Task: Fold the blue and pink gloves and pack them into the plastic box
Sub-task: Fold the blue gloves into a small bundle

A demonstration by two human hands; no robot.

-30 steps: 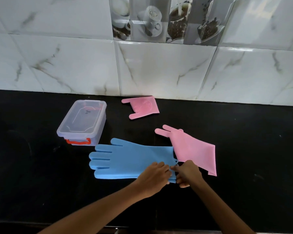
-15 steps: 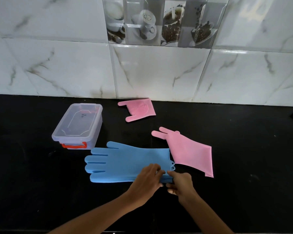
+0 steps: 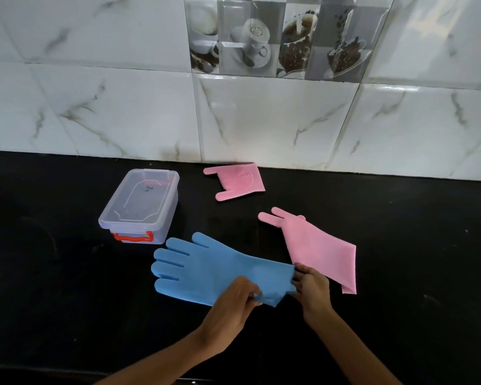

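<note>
A blue glove [image 3: 206,270] lies flat on the black counter [image 3: 53,287], fingers pointing left. My left hand [image 3: 233,304] pinches the near corner of its cuff, which curls up off the counter. My right hand [image 3: 313,289] grips the cuff's right edge. A pink glove [image 3: 317,245] lies to the right of the blue one, fingers toward the wall. A second pink glove [image 3: 238,180], folded short with its bristled palm up, rests near the wall. The clear plastic box [image 3: 140,204], lid shut with an orange latch, stands left of the gloves.
A white marble-tile wall [image 3: 261,120] with a coffee-cup picture strip bounds the counter at the back. The counter's front edge runs along the bottom of the view under my forearms.
The camera view has shifted slightly. My hands have gone from pressing the blue glove's cuff to gripping it; the near cuff corner now lifts off the counter.
</note>
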